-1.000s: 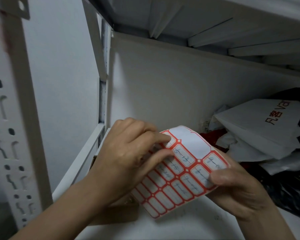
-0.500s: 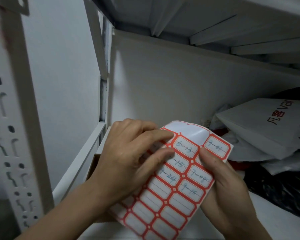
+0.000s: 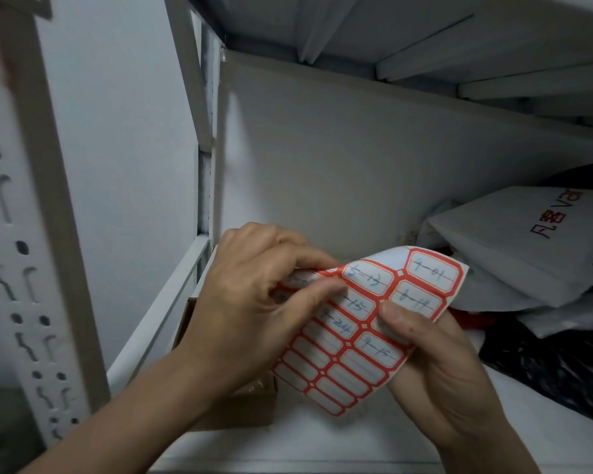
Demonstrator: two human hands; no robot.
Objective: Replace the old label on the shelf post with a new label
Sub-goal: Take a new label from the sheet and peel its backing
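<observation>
The left hand (image 3: 250,302) pinches the label sheet (image 3: 343,374) at its far left, maybe peeling one off. The right hand (image 3: 439,367) grips its right side.

White printed bag (image 3: 514,241) near black plastic bag (image 3: 555,367), brown cardboard box (image 3: 240,408) farther left.

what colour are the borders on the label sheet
Red-orange borders around white labels on the label sheet, seen in the head view.
</observation>
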